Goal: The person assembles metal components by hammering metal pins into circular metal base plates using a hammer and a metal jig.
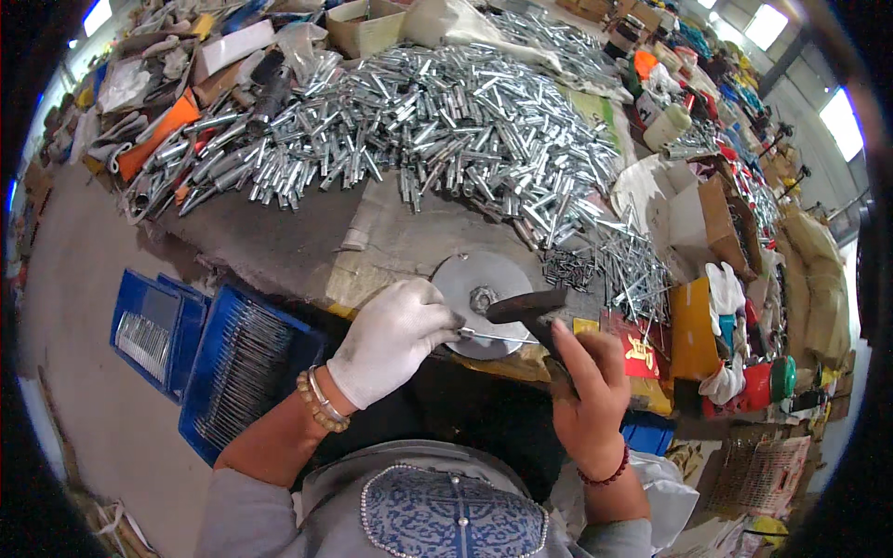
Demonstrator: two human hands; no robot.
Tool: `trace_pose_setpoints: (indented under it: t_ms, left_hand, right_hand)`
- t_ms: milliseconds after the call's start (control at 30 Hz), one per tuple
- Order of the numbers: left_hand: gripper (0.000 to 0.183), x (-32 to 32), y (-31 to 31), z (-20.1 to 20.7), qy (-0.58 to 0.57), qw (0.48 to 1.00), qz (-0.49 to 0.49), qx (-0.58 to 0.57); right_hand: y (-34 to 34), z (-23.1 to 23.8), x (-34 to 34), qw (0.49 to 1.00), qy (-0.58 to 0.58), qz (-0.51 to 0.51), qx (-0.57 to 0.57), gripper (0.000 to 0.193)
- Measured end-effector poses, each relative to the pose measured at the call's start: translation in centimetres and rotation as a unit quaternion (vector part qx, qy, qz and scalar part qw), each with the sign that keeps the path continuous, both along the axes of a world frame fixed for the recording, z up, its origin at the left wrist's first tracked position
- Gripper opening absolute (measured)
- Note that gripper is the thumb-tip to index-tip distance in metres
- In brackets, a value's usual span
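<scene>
The counter (270, 228) carries a broad heap of shiny metal tubes (446, 112) along its far side, and a blue bin (299, 337) of slim rods sits off to the left, near the wearer. At the counter's near edge, between the heap and the wearer, lies a flat round grey disc (456, 279). The gloved left hand (395, 333) is at its left, the bare right hand (593, 386) at its lower right. The right hand is wrapped round the handle of a dark hammer (526, 307), whose head is over the disc's right part. Smallest is the thin metal rod (502, 337) — between the hands, across the disc's near part, its long axis running left to right with a slight drop rightward. The left hand is nearer, pinching its left end between thumb and fingers; whether the rod touches disc or hammer, I cannot tell.
</scene>
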State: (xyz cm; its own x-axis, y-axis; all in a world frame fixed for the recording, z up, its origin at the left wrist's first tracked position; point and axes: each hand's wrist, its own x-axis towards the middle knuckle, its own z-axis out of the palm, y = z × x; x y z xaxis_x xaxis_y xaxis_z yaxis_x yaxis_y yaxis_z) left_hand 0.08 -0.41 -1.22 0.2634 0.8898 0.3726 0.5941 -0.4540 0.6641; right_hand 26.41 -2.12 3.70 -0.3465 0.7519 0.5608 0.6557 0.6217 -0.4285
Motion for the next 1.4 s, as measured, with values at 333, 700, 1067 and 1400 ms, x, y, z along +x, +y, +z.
trace_pose_setpoints:
  t_ms: [333, 700, 1067, 1400]
  left_hand:
    - [0.011, 0.0, 0.0, 0.2, 0.008, 1.000, 0.003, -0.018]
    - [0.019, -0.3, -0.6, -0.1, 0.018, 1.000, 0.009, -0.009]
    - [0.051, 3.3, -6.0, -0.2, -0.313, 0.886, 0.139, -0.312]
    - [0.064, 2.2, -6.7, -1.4, -0.459, 0.841, 0.128, -0.256]
  right_hand:
    - [0.7, -1.1, 0.2, 0.994, -0.075, 0.018, -0.078, 0.065]
    - [-0.7, -1.4, -1.7, 0.977, -0.160, 0.005, -0.143, 0.039]
    - [-3.1, -2.7, -2.7, 0.852, 0.112, 0.064, -0.507, 0.032]
    - [-4.1, -2.1, -5.2, 0.832, 0.121, 0.110, -0.530, 0.035]
